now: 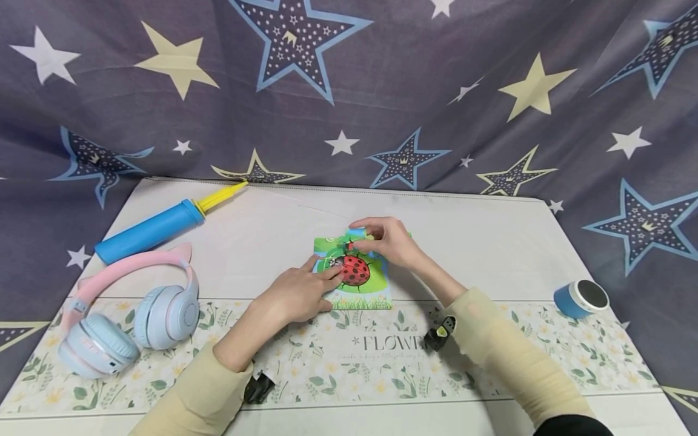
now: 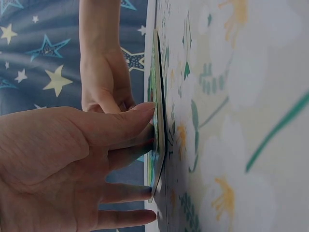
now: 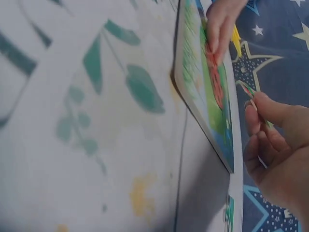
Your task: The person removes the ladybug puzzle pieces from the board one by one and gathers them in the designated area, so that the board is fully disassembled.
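A ladybug puzzle board (image 1: 360, 303) with a red ladybug, green leaf and grass lies on the table. My left hand (image 1: 297, 295) rests on its left side, extended fingers touching the ladybug picture and the thumb near the front edge. In the left wrist view, that hand's fingertips (image 2: 145, 193) meet the thin board from the side. Over the board's far edge, my right hand (image 1: 394, 242) pinches a small flat colourful puzzle piece (image 3: 248, 90) between thumb and fingers. The piece is held raised and tilted, partly hidden by the fingers.
Pink and blue cat-ear headphones (image 1: 166, 315) and a blue hand pump (image 1: 149, 230) with yellow nozzle lie at left. A blue and white cylinder (image 1: 580, 298) lies at right. Behind the board is a green piece (image 3: 229, 215). A star-patterned curtain (image 1: 349, 121) borders the table's back.
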A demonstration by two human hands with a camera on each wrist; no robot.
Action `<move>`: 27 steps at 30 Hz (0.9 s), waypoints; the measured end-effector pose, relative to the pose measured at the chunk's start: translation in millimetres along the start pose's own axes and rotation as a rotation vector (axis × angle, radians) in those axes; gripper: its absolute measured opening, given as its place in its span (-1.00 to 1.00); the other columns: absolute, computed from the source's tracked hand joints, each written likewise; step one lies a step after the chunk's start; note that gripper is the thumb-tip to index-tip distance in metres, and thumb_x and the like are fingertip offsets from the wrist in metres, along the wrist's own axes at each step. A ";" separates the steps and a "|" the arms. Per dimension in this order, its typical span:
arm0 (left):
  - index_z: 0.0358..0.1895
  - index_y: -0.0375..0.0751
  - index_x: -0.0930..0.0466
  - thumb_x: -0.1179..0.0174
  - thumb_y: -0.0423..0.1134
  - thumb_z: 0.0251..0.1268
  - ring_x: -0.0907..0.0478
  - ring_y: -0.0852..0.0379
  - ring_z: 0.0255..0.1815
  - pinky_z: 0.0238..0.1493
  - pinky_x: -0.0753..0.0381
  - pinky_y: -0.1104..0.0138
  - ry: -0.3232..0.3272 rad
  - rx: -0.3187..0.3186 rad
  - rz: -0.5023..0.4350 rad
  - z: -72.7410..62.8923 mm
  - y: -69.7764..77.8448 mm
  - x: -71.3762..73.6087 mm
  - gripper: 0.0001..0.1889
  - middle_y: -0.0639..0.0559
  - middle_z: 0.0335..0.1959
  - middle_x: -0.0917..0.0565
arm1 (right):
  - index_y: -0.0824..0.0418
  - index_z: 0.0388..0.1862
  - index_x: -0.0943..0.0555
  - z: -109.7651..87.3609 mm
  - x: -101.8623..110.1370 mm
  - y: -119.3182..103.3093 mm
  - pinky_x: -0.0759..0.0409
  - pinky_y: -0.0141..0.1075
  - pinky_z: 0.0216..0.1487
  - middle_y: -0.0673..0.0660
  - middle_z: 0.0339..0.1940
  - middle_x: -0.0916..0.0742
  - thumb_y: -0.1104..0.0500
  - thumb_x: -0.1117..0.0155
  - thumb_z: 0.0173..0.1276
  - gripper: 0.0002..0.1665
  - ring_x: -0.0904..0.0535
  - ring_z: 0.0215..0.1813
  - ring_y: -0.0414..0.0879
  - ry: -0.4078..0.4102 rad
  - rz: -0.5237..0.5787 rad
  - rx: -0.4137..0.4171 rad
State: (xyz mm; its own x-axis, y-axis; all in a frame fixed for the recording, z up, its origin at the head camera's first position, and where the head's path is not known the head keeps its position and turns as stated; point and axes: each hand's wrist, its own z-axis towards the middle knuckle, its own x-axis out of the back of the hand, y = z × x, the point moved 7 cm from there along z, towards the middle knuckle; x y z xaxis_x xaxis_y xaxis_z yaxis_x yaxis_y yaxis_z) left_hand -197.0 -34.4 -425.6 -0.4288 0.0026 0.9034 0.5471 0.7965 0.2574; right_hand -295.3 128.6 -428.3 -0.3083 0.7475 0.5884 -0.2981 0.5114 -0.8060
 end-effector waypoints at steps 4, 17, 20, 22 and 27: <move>0.57 0.02 -0.32 -0.20 -0.04 0.51 0.02 -0.39 0.69 0.32 -0.58 -0.14 -0.007 0.004 -0.004 -0.4 0.1 -0.1 -0.38 0.10 0.68 -0.20 | 0.18 0.23 -0.71 -1.6 7.6 7.2 -0.35 -0.44 -0.48 0.20 -0.27 -0.80 0.22 -0.54 0.27 -0.48 -0.33 -0.57 -0.24 -0.011 0.054 -0.038; 0.57 0.02 -0.33 -0.20 -0.05 0.51 -0.01 -0.40 0.68 -0.18 -0.70 0.07 0.017 -0.008 0.010 -1.7 0.6 0.8 -0.38 0.08 0.67 -0.21 | 0.19 0.31 -0.66 -20.4 45.8 30.0 -0.53 -0.47 -0.35 -0.01 -0.34 -0.79 0.35 -0.65 0.05 -0.24 -0.50 -0.47 -0.29 -0.084 0.124 -0.121; 0.57 0.03 -0.33 -0.20 -0.04 0.52 -0.01 -0.39 0.68 -0.27 -0.67 0.13 0.019 -0.007 0.009 -2.0 1.0 0.9 -0.38 0.09 0.67 -0.21 | 0.21 0.30 -0.66 -27.6 61.3 38.6 -0.50 -0.47 -0.36 -0.13 -0.39 -0.73 0.38 -0.64 0.04 -0.24 -0.46 -0.46 -0.29 -0.076 0.126 -0.130; 0.57 0.03 -0.33 -0.20 -0.04 0.51 -0.01 -0.39 0.68 -0.25 -0.67 0.13 0.021 -0.008 0.007 -1.9 1.3 0.6 -0.38 0.10 0.67 -0.21 | 0.22 0.30 -0.65 -33.0 72.0 45.7 -0.55 -0.47 -0.33 -0.14 -0.38 -0.75 0.39 -0.64 0.04 -0.23 -0.54 -0.44 -0.30 -0.074 0.126 -0.143; 0.57 0.04 -0.32 -0.20 -0.03 0.51 0.00 -0.38 0.69 -0.14 -0.69 0.07 0.017 -0.005 0.005 -1.1 1.1 0.0 -0.38 0.11 0.67 -0.21 | 0.22 0.34 -0.62 -46.8 99.7 66.6 -0.69 -0.40 -0.17 -0.01 -0.07 -0.85 0.33 -0.64 0.09 -0.22 -0.74 -0.30 -0.23 -0.087 0.144 -0.187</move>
State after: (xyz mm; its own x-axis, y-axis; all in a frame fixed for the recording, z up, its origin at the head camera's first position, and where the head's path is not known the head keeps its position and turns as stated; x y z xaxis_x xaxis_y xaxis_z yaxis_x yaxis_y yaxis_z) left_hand -195.6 -34.1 -424.9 -0.4138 -0.0037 0.9104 0.5529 0.7934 0.2546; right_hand -303.6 257.1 -426.4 -0.4144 0.7834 0.4631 -0.0752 0.4777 -0.8753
